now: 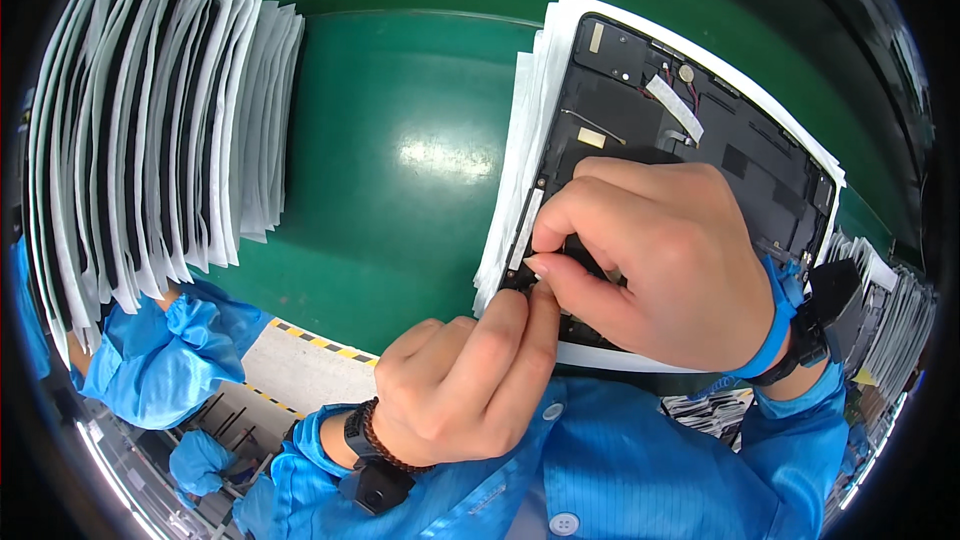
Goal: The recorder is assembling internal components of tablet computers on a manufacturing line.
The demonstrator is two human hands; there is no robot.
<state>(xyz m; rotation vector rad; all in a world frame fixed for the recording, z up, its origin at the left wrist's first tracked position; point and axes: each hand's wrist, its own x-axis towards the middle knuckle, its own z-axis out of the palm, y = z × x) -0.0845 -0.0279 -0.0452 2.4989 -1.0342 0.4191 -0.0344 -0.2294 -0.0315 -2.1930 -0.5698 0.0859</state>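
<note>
One black panel (750, 155) atop white-sheeted stack (525, 130) on worktop (390, 150) | right hand (655, 260), left hand (465, 385): fingers curled, tips crowded at its near-left corner; cannot tell whether either grips anything | pale strip (526, 230) already along left edge, corner work seemingly unfinished, remaining steps unclear

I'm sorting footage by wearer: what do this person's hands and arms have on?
The left hand and right hand are ungloved, below blue sleeves. The left wrist wears a brown braided bracelet and black device; the right, a blue band and another black device.
</note>
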